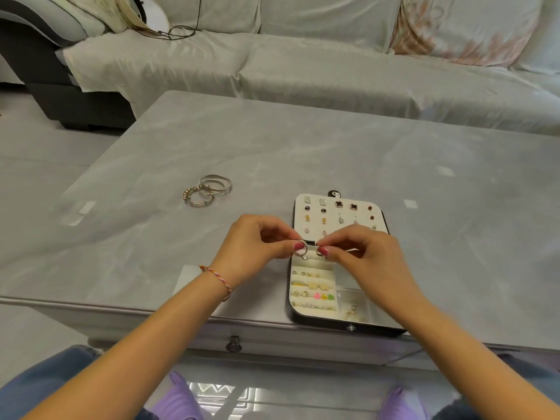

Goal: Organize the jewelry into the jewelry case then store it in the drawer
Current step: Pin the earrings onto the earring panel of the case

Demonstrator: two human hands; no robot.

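Two hands, left hand (257, 241) and right hand (363, 253), each pinch a small ring (300, 247) between thumb and fingertips directly above the open jewelry case (306, 310), whose ring slots lie just below, while bangles (209, 189) wait far left on the table (424, 165).

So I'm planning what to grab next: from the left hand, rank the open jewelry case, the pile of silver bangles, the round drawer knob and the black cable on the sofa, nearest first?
1. Open jewelry case: directly right of the left hand.
2. Pile of silver bangles: beyond it, slightly left.
3. Round drawer knob: below, on the table front; too close to the bangles to rank.
4. Black cable: far back on the sofa.
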